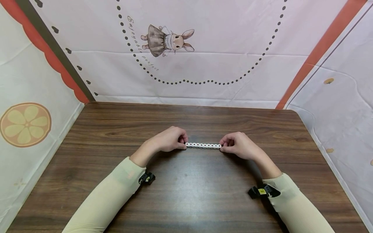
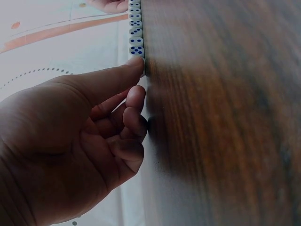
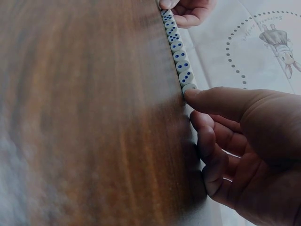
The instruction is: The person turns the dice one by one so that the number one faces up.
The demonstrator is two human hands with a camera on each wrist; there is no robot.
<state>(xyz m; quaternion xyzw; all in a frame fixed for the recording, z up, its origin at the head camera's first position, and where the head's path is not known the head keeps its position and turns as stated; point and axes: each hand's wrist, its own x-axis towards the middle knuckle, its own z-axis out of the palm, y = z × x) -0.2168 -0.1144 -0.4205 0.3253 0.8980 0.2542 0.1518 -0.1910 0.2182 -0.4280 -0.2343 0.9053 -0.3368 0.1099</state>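
A straight row of several white dice (image 1: 203, 145) runs left to right along the brown table, each die touching its neighbour. Blue pips show on the near faces of the dice (image 2: 135, 32) in the left wrist view. My left hand (image 1: 170, 139) grips the left end of the row with thumb and fingertips. At the right end, my right hand (image 1: 240, 145) does the same, its thumb partly covering the last die (image 3: 189, 88). The remaining fingers of both hands are curled beside the tabletop. Whether the row touches the wood all along is hard to tell.
The wood-grain table (image 1: 186, 200) reaches back to a pale printed cloth (image 1: 227, 38) with a rabbit drawing. Similar cloth walls (image 1: 344, 71) stand at both sides. Black straps with small devices (image 1: 147, 178) sit on both wrists.
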